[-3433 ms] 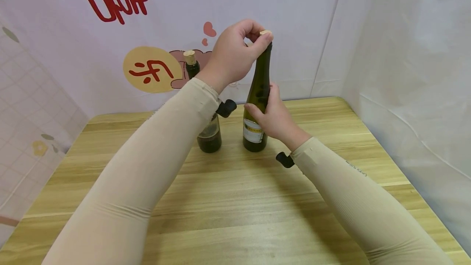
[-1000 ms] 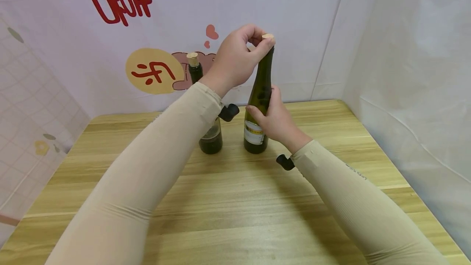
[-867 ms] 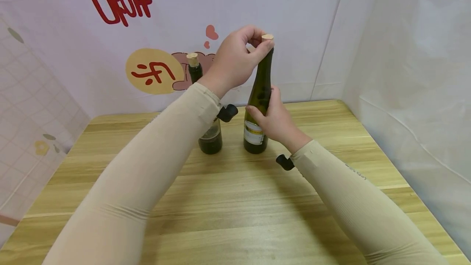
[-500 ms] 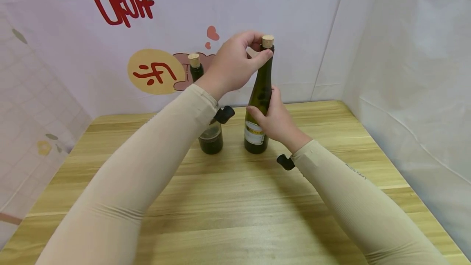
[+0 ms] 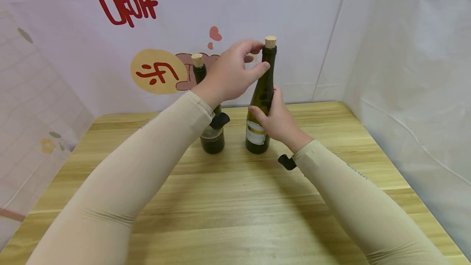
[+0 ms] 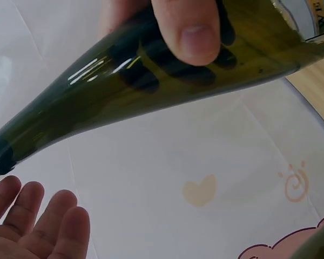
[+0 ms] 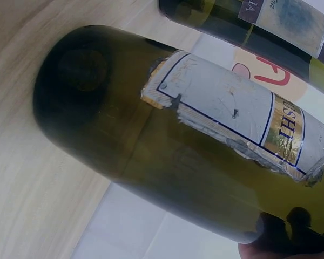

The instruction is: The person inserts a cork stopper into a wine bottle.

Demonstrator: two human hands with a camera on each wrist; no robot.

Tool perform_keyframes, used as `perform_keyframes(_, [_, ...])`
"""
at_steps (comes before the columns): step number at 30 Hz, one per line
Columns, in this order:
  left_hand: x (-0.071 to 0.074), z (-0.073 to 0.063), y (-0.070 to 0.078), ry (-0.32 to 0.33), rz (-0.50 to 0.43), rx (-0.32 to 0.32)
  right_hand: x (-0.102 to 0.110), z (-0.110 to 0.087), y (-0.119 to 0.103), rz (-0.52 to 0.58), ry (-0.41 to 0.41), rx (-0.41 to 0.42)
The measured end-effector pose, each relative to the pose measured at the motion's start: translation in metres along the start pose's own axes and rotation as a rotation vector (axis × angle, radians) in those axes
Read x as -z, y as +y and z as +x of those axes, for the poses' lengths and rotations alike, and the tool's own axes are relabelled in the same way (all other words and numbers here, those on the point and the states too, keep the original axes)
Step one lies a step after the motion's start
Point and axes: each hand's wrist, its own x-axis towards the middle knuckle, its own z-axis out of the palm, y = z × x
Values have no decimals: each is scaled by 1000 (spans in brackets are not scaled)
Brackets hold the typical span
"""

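A green wine bottle (image 5: 262, 89) stands upright on the table, with a cork (image 5: 270, 41) seated in its mouth and partly sticking out. My right hand (image 5: 280, 121) grips this bottle round its body, just above a worn white label (image 7: 227, 110). Beside the bottle's neck my left hand (image 5: 235, 68) has loosened, its fingers spread near the rim and the thumb by the neck. In the left wrist view those fingers (image 6: 40, 221) lie just off the bottle's mouth. A second dark bottle (image 5: 212, 140), also corked (image 5: 197, 60), stands to the left, partly hidden behind my left forearm.
The wooden table (image 5: 235, 207) runs up to a white cloth backdrop (image 5: 294, 15) printed with red characters and hearts. Another white cloth (image 5: 423, 72) hangs along the right side. Black wrist cameras (image 5: 219, 120) protrude beneath both wrists.
My left thumb and fingers have let go of the cork and moved down and left off it, so the cork now shows fully. My right hand keeps its grip on the bottle.
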Motion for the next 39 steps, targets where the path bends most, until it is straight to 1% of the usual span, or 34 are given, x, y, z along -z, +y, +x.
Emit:
perform_keyframes(6, [-1, -7, -2, -15, 40, -16, 0, 1, 0, 13, -6, 5])
perform_keyframes(15, [-2, -20, -5, -26, 105, -74, 0, 0, 1, 15, -3, 22])
perform_keyframes(17, [-3, -23, -6, -28, 114, -78, 0, 0, 1, 12, 0, 27])
perform_keyframes(20, [-4, -28, -7, -31, 117, -69, -1, 0, 0, 15, 5, 32])
perform_keyframes(24, [-5, -35, -8, -50, 118, -26, -1, -1, 0, 29, 3, 46])
perform_keyframes(27, [-7, -39, -11, -59, 127, -25, -1, -1, 0, 32, 1, 57])
perform_keyframes(36, [-16, -52, -23, -85, 192, -90, -1, -2, 0, 30, 6, 69])
perform_keyframes(39, [-17, -56, -25, -96, 213, -100, -1, -3, -1, 27, 9, 68])
